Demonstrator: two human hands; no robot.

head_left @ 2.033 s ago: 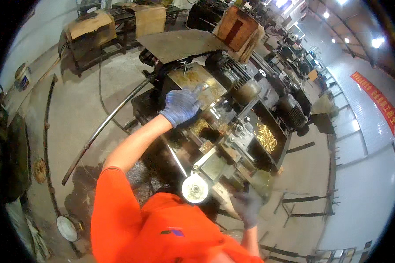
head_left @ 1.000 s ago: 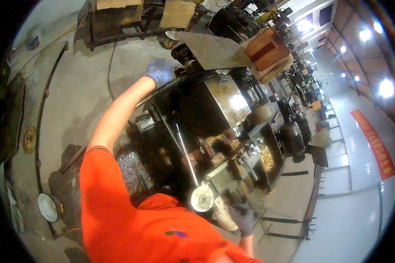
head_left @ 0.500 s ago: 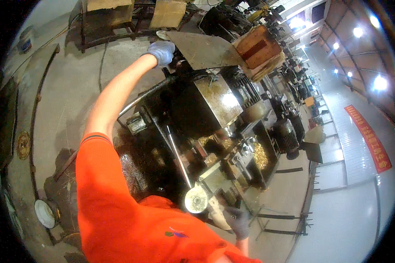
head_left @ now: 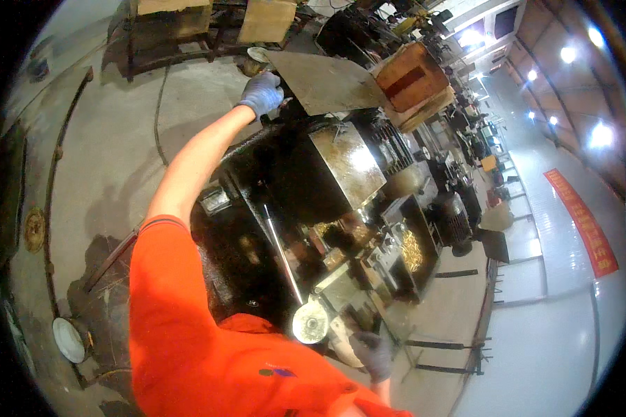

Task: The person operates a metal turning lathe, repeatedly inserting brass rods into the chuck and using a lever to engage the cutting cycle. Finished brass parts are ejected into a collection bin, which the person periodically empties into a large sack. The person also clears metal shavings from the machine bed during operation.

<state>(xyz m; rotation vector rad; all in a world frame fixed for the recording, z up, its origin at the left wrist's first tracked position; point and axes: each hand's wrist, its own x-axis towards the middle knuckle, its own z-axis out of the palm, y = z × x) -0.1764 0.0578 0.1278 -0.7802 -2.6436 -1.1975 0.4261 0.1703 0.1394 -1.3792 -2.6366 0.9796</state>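
Note:
My left hand [head_left: 261, 94], in a blue-grey glove, is stretched far out over a dark, oily machine [head_left: 292, 181]. Its fingers curl around the left corner of a flat grey metal plate [head_left: 327, 83] on top of the machine. A small round can [head_left: 257, 57] stands just beyond the hand. My right hand [head_left: 372, 354], in a dark glove, hangs low by the machine's near end, beside a pale round handwheel [head_left: 311, 323]. Whether it grips anything is unclear. A shiny rod [head_left: 279, 250] runs along the machine toward the wheel.
A brown wooden crate [head_left: 410, 83] sits past the plate. Brass-coloured chips [head_left: 410, 250] fill a tray on the machine's right. More machines line the aisle at upper right. A long bar [head_left: 52, 160] lies on the concrete floor at left, and a white bowl [head_left: 68, 339] at lower left.
My left hand left the machine's top, reached up and away to the plate's corner and has stayed there for the last half second. My right hand stayed low by the handwheel.

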